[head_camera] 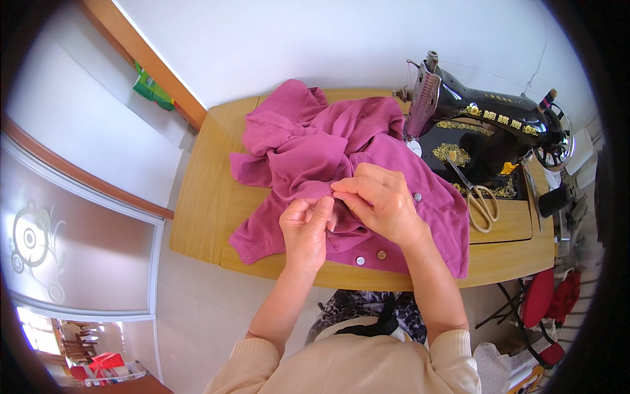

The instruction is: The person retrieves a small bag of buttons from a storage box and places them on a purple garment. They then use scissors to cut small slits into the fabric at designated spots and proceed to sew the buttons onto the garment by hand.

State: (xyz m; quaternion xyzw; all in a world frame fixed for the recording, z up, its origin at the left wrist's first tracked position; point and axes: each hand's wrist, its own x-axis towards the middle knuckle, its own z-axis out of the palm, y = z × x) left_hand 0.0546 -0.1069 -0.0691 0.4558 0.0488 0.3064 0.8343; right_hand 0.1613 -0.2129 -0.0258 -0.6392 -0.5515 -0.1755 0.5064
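Observation:
A magenta cloth garment [315, 147] lies bunched over the wooden sewing table. Near its middle, my left hand [307, 221] pinches a fold of the cloth between thumb and fingers. My right hand [379, 197] meets it there, thumb and forefinger closed at the same fold; whether a needle or thread is between them cannot be told. A white button [360, 260] and a brown button [381, 254] rest on the cloth close to the front edge. Another pale button [417, 197] lies on the garment to the right of my right hand.
A black sewing machine [492, 108] stands at the back right of the table [202, 197]. Scissors with pale handles [480, 207] lie on its bed and the wood. Beyond them are a long metal blade [533, 197] and a black object [554, 201]. A red folding chair [539, 298] stands lower right.

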